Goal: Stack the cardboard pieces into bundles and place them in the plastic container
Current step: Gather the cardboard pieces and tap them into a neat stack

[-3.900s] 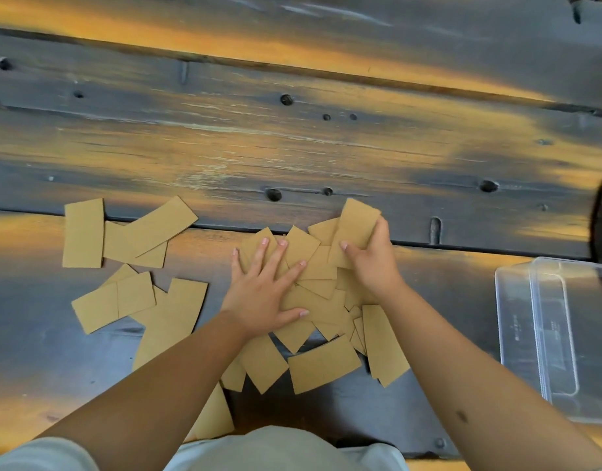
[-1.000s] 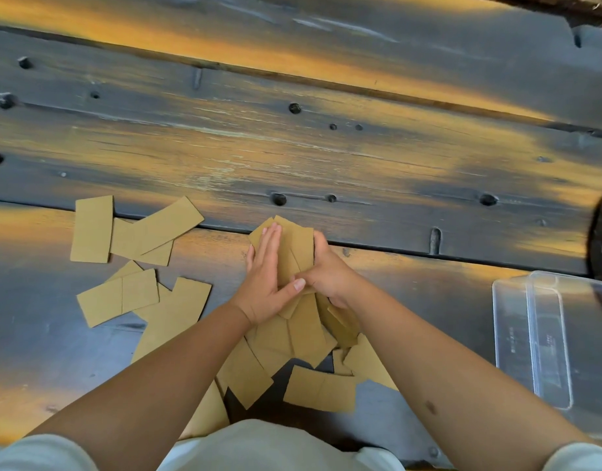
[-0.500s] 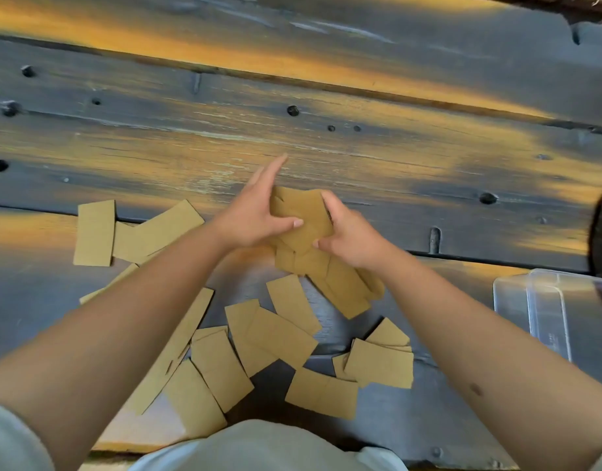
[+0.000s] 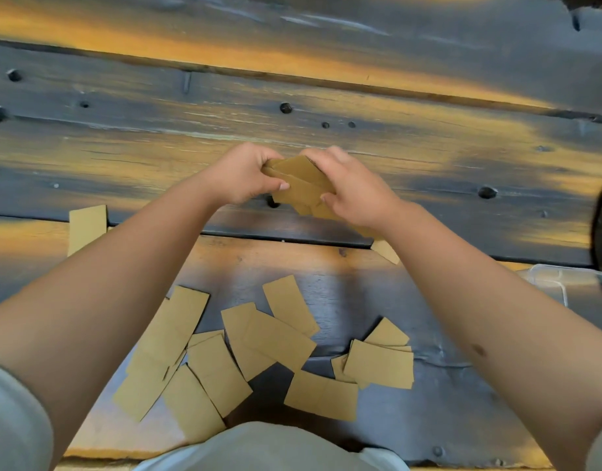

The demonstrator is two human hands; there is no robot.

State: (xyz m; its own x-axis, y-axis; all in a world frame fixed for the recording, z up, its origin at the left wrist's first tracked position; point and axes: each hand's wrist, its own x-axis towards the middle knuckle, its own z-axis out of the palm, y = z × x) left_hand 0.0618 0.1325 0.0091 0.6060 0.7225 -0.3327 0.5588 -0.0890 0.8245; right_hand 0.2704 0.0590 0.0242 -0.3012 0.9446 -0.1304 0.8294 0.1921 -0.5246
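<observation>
head view showed the left hand [image 4: 241, 176] and right hand [image 4: 352, 188] gripping an uneven cardboard bundle [image 4: 301, 185] above the tabletop [image 4: 428, 147]; squaring it seemed underway, then the plastic container [image 4: 564, 287] at right.

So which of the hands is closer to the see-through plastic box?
Right. The right hand grips the cardboard bundle on the plastic container's side; the left hand grips it farther away.
</observation>
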